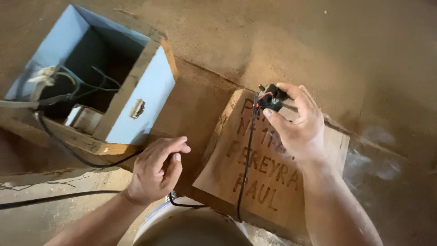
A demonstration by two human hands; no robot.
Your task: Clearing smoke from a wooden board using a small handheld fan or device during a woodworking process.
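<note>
The right hand point(298, 123) pinches a small black plug point(271, 98) above a carved wood board point(268, 177). The left hand point(157, 168) is curled, resting on the bench point(200, 100) near a blue box point(141, 105).

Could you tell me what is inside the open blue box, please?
Inside the blue box are loose wires and a white connector. A black cable runs out. The shadowed depths are hidden.
</note>
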